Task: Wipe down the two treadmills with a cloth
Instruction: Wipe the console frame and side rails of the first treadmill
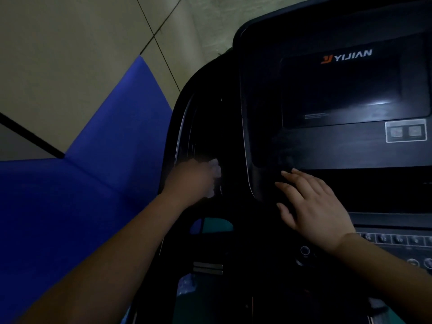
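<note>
Clutching a half-hidden cloth (216,174), left hand (191,176) blurs; right hand (313,202) spread on treadmill (327,141).

the treadmill (304,206) is made of black plastic, mostly matt and smooth. its screen (339,90) is glossy like glass and gives back a pale light. the cloth (216,170) looks thin, white and crumpled, maybe paper or soft fabric. the floor mat (70,195) is blue, matt and even. the floor (58,54) has smooth beige tiles with dark joints.
</note>
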The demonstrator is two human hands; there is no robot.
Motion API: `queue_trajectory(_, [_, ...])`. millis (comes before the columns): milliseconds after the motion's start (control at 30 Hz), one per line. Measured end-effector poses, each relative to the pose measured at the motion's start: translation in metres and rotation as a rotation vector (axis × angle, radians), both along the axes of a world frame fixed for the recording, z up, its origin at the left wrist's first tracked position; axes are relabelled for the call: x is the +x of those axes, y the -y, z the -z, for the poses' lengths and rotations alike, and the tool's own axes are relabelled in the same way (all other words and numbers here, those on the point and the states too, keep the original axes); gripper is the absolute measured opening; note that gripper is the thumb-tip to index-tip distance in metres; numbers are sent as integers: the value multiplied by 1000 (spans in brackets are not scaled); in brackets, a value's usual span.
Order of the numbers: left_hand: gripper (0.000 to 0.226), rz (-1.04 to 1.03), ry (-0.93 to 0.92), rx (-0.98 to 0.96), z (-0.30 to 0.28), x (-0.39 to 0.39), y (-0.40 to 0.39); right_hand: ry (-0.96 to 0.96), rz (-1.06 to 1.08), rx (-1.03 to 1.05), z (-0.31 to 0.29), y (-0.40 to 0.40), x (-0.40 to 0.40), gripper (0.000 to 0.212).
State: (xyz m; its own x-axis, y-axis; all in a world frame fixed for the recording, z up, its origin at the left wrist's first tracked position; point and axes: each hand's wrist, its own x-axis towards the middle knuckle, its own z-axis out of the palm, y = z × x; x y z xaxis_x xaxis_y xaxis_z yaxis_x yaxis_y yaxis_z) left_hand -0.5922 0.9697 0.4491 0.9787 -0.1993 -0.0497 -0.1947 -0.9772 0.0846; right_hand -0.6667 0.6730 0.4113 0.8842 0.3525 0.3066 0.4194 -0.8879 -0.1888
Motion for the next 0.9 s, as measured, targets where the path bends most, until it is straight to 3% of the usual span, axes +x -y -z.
queue_trajectory(67, [32,-21,-64,-74,-6,3,11,-4,3,-1,-1,0,0,48])
queue_trajectory(200, [29,-132,-341,-582,-32,15,36,-8,-2,-1,-1,1,1,47])
queue_trajectory(267, [27,-208,-66,-749,-45,26,43,-11,-1,3,0,1,1,47])
queue_trajectory(333, [26,-221,357,-673,-43,42,47,-8,-3,-1,1,1,1,47])
queue_trajectory(367, [27,-177,443,-568,-37,51,49,-5,-5,-4,2,1,1,47])
queue_trajectory(467, [46,-18,375,-294,-1,69,60,9,-8,-2,3,1,2,47])
queue_trajectory(700, [48,38,483,-211,-30,131,70,21,-10,5,6,0,1,46])
queue_trajectory(900, [38,86,480,-170,-15,77,61,16,-9,9,5,0,3,45])
